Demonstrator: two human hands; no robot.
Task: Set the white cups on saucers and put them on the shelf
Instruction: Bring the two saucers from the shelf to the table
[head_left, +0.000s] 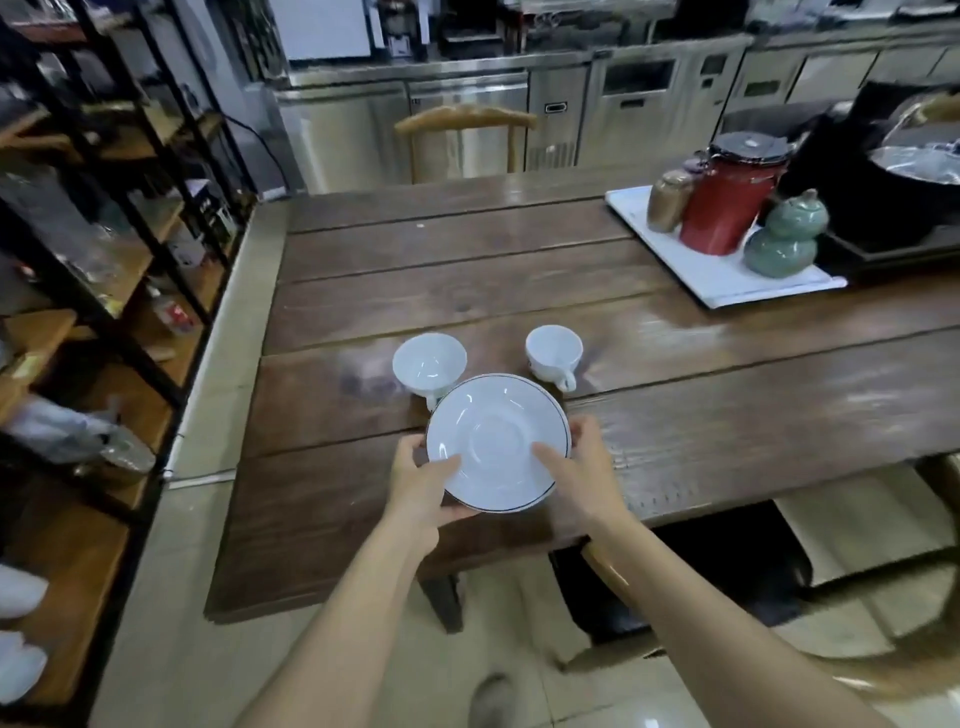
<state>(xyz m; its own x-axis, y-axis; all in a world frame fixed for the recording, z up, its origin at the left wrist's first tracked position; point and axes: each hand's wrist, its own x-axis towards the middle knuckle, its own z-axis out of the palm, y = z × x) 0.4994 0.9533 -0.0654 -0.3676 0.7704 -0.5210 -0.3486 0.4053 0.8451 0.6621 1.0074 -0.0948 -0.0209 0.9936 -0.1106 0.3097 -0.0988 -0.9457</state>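
Observation:
A white saucer (496, 441) with a thin dark rim is tilted above the wooden table (675, 431), held by both hands. My left hand (423, 491) grips its lower left edge, thumb on top. My right hand (576, 467) grips the right edge. A second saucer edge seems to show under it; I cannot tell for sure. Behind the saucer two empty white cups stand on the table: one (428, 364) on the left, partly hidden by the saucer, and one (553, 353) on the right with its handle toward me. The black-framed wooden shelf (130, 291) stands at the left.
A white tray (727, 280) at the table's far right carries a red canister (727, 202), a green gourd jar (784, 239) and a brown jar (667, 200). A wooden chair (465, 135) stands behind the table, steel cabinets beyond. Another chair back (623, 577) is near my right arm.

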